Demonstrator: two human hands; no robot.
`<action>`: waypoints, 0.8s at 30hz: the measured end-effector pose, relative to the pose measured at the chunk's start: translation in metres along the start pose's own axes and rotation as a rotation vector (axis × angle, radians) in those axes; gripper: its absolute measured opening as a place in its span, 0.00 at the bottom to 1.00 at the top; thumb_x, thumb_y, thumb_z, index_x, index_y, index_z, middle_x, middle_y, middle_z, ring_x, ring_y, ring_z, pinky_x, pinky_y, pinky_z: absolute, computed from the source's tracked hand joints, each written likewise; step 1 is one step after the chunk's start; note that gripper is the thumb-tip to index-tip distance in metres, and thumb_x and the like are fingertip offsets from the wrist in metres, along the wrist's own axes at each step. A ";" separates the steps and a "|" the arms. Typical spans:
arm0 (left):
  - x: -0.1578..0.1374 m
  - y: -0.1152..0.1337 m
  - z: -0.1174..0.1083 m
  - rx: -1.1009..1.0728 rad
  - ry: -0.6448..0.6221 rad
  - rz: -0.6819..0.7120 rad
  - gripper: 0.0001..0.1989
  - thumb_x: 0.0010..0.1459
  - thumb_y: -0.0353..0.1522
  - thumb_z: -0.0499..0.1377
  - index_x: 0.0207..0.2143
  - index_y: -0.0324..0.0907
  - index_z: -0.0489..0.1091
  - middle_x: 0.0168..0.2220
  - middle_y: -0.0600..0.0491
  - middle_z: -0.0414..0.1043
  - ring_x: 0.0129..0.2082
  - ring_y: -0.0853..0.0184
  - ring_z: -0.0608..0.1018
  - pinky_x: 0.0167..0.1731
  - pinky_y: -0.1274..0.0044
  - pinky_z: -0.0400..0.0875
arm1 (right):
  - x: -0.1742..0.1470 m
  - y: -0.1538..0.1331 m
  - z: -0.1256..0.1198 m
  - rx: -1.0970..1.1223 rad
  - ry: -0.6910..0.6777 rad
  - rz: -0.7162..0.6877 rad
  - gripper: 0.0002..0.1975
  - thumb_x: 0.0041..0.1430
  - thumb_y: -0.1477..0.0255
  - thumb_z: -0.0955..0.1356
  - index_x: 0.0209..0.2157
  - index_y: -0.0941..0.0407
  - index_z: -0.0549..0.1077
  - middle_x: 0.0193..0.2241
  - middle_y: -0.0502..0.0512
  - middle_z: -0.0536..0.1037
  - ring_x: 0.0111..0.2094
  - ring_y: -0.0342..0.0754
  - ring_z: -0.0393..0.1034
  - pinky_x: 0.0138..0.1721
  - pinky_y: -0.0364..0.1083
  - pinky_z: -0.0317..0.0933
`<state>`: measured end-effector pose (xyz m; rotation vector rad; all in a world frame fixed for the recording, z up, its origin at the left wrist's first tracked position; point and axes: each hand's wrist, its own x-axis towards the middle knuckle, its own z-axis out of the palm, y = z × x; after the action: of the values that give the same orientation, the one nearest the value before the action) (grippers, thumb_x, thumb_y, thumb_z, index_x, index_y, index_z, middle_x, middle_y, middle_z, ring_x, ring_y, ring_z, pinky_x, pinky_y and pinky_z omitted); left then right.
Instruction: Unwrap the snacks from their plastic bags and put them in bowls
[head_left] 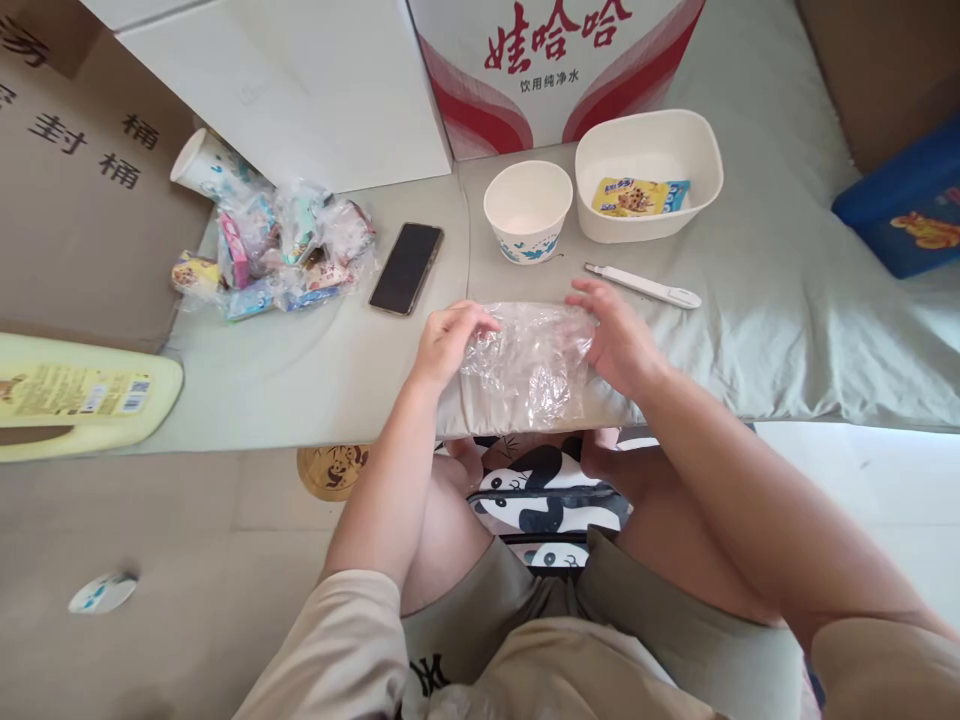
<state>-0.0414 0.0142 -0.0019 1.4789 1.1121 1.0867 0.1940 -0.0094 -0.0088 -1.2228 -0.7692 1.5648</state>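
Between the two grips lies a crumpled clear plastic bag (536, 365), flat on the cloth-covered worktop (795, 340). The left grip (444, 345) lies at its left side, fingers bent over the film; whether they pinch it I cannot tell. The right grip (624, 342) is wide, fingers parted at the bag's right side.

The worktop's near edge runs just on the person's side of both grips, and the bag reaches close to it. A stretch of bare cloth extends left of the left grip as far as the yellow jug (161, 385); wrinkled cloth extends right of the right grip. Beyond the grips the room is tighter: a smartphone (407, 268) lies near the left one, a patterned paper cup (529, 215) stands past the bag, and a white utility knife (649, 287) lies just beyond the right one, with a white tub (651, 225) behind it.

The bag's mouth is hard to make out. Inside the tub, a yellow snack packet (630, 197) partly covers a blue one (677, 195). Left of the phone, bagged snacks (281, 250) overlap confusingly. The jug and a blue container (904, 205) far right are cut off.
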 end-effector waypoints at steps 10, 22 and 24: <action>-0.008 0.002 0.006 -0.348 -0.095 -0.267 0.23 0.45 0.39 0.72 0.44 0.45 0.73 0.42 0.51 0.78 0.40 0.66 0.81 0.39 0.76 0.76 | -0.006 -0.002 0.002 -0.092 -0.132 -0.186 0.33 0.47 0.64 0.76 0.55 0.45 0.67 0.37 0.50 0.76 0.36 0.47 0.73 0.37 0.49 0.69; -0.010 0.016 -0.008 -0.273 -0.127 -0.400 0.14 0.50 0.37 0.67 0.39 0.45 0.71 0.21 0.61 0.70 0.16 0.74 0.72 0.17 0.82 0.65 | -0.013 -0.012 -0.003 -0.156 -0.256 -0.135 0.11 0.55 0.61 0.71 0.37 0.52 0.72 0.20 0.45 0.68 0.20 0.42 0.62 0.22 0.43 0.58; -0.009 0.016 -0.014 -0.370 -0.140 -0.316 0.12 0.46 0.38 0.67 0.31 0.42 0.72 0.25 0.56 0.73 0.19 0.72 0.74 0.21 0.78 0.70 | -0.014 -0.017 -0.005 -0.086 -0.311 -0.119 0.12 0.55 0.58 0.68 0.31 0.53 0.72 0.23 0.50 0.71 0.24 0.44 0.65 0.26 0.45 0.62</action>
<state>-0.0545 0.0054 0.0154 1.0321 0.9473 0.8944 0.2040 -0.0171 0.0102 -0.9849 -1.0985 1.6566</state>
